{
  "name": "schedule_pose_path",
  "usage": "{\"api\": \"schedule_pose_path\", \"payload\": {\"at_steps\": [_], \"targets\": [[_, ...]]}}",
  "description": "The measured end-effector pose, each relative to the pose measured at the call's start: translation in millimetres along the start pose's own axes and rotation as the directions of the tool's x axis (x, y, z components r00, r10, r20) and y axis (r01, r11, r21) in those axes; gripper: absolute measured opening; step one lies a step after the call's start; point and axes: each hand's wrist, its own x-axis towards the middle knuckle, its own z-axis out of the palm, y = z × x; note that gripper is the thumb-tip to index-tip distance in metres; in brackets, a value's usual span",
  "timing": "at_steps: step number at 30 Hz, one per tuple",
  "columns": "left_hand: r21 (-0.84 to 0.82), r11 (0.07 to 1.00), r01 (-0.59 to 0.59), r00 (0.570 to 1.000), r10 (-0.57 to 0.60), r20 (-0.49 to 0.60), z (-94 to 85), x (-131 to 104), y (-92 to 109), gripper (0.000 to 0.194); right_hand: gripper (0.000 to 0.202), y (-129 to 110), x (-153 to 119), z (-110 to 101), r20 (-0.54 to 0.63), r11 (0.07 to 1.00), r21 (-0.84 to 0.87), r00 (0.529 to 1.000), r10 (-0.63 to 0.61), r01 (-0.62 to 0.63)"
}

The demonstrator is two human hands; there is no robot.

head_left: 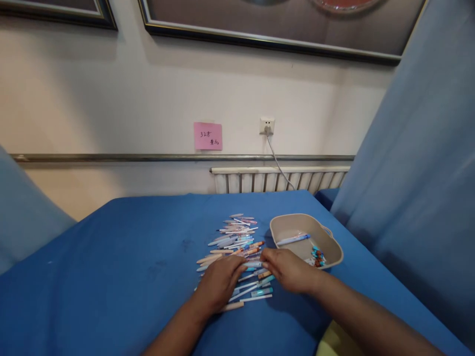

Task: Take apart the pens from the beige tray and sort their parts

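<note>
A pale pen barrel (254,265) spans the gap between my two hands. My left hand (221,278) has its fingers closed at the barrel's left end, low over the pile. At the other end, my right hand (287,268) pinches with thumb and fingertips. Beneath and around them lie loose pen parts: peach barrels (210,258), white refills (256,298), a clear and teal piece (261,292) and bluish barrels (227,241). Part of the pile is hidden under my left hand.
Right of the pile stands a beige basket (336,253) holding a blue-and-clear pen (293,240) and small coloured parts (317,257). Blue cloth (111,277) covers the table. Blue curtains (415,188) hang at both sides; a radiator (252,182) is behind.
</note>
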Motion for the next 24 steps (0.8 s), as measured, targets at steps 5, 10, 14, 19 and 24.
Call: {"api": "schedule_pose_path", "payload": {"at_steps": [5,10,14,19,24], "targets": [[-0.092,0.993,0.076,0.989,-0.062,0.138,0.3,2,1,0.036,0.017,-1,-6,6,0.025,0.992,-0.119,0.999,-0.029,0.032],[-0.107,0.994,-0.030,0.999,0.028,-0.021,-5.2,-3,5,0.020,0.023,-4,-5,20,0.001,0.999,0.029,1.000,-0.028,0.028],[0.007,0.991,-0.132,0.991,0.132,-0.012,-9.3,-6,7,0.017,0.030,-4,-3,37,0.002,0.996,0.087,1.000,0.012,-0.012],[0.187,0.979,-0.080,0.986,0.050,0.161,-5.0,-3,7,0.030,0.024,3,-5,56,-0.077,0.999,0.005,0.996,0.037,-0.037],[0.121,0.992,0.024,0.977,-0.049,0.207,1.3,-2,2,0.031,0.018,2,-9,58,-0.080,0.992,-0.110,0.995,0.057,-0.065]]}}
